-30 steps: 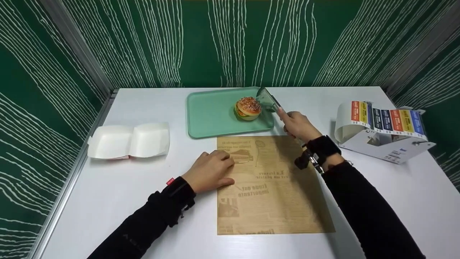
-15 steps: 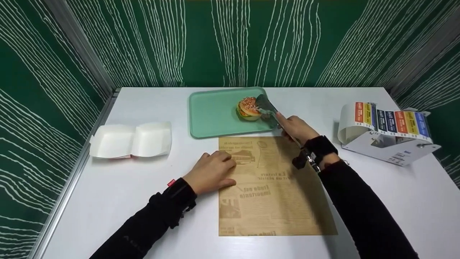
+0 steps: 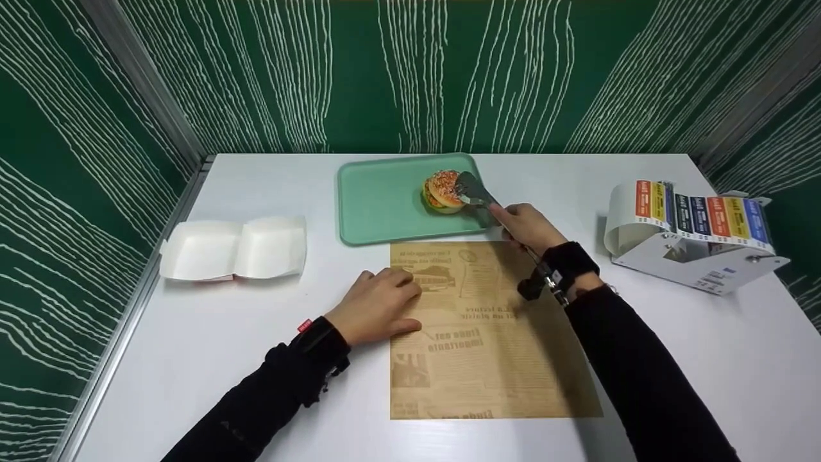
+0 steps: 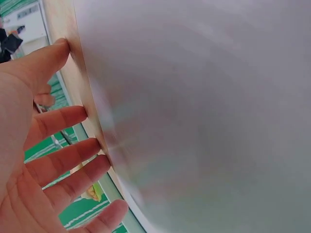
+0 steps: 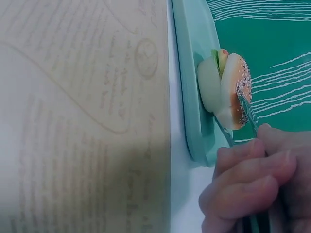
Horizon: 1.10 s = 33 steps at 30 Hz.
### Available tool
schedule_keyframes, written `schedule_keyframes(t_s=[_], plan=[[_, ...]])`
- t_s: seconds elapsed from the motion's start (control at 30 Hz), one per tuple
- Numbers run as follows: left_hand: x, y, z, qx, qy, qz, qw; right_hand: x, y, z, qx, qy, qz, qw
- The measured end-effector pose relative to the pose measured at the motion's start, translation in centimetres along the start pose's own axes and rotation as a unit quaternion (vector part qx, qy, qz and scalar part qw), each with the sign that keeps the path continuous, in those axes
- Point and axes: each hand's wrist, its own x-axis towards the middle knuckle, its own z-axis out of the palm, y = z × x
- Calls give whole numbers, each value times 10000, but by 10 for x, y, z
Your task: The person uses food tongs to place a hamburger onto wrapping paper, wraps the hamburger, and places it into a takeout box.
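Note:
My right hand [image 3: 529, 228] grips a pair of metal tongs [image 3: 474, 189] at the tray's right end. One arm of the tongs lies on the seeded top bun of a hamburger [image 3: 442, 191]; in the right wrist view [image 5: 247, 110] the other arm reaches low at its side. The hamburger [image 5: 233, 92] sits on a green tray [image 3: 372, 218], lettuce showing between the buns. My left hand [image 3: 375, 308] rests with fingertips at the left edge of a brown printed paper sheet [image 3: 487, 372]; its fingers [image 4: 63, 160] are spread and hold nothing.
An opened white paper box [image 3: 269, 250] lies to the left on the white table [image 3: 256, 353]. A dispenser [image 3: 699, 256] with rolls of coloured labels stands at the right. Behind the tray rises a green wall [image 3: 359, 77] with white lines.
The tongs have moved left and down from the tray's right edge onto the hamburger, and their arms have closed in on it. My left hand has stayed in place.

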Motion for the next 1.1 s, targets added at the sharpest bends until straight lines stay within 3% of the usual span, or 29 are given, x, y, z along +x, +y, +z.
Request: schedule_keyframes(t_s=[0.27, 0.63, 1.1], plan=[[0, -3, -1, -192, -128, -123, 9997, -1, 0, 0, 22, 259, 105, 9996], [1, -2, -4, -347, -279, -235, 9987, -10, -1, -8, 119, 294, 205, 9993], [-1, -2, -1, -369, -320, -297, 9984, -45, 17, -31, 400, 129, -133, 9990]])
